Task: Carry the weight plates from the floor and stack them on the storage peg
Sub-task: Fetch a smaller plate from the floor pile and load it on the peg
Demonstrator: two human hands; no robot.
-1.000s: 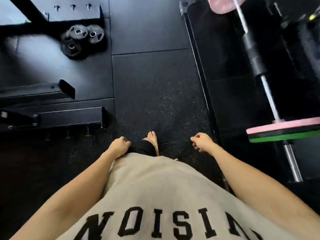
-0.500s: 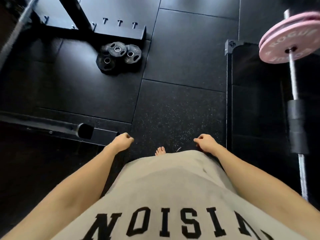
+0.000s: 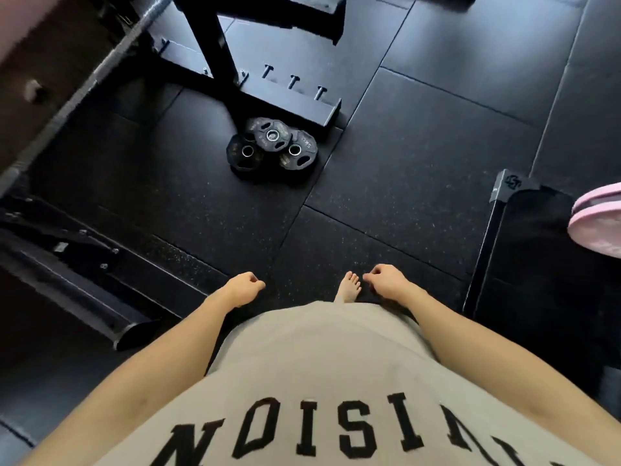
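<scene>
Weight plates (image 3: 271, 148) lie overlapping in small pile on black rubber floor (image 3: 420, 156), just beside foot of black rack (image 3: 292, 102), well ahead of us. Our left hand (image 3: 243, 288) and right hand (image 3: 386, 280) hang curled into loose fists, both empty. Our bare foot (image 3: 349, 288) shows between them. Pink plate (image 3: 596, 223) sits at right edge.

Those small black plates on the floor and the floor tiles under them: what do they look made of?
Small black plates: likely rubber- or urethane-coated iron, matte black with shiny metal rings at the center holes. Floor tiles: probably rubber gym matting, dull black with pale flecks and visible seams.
</scene>
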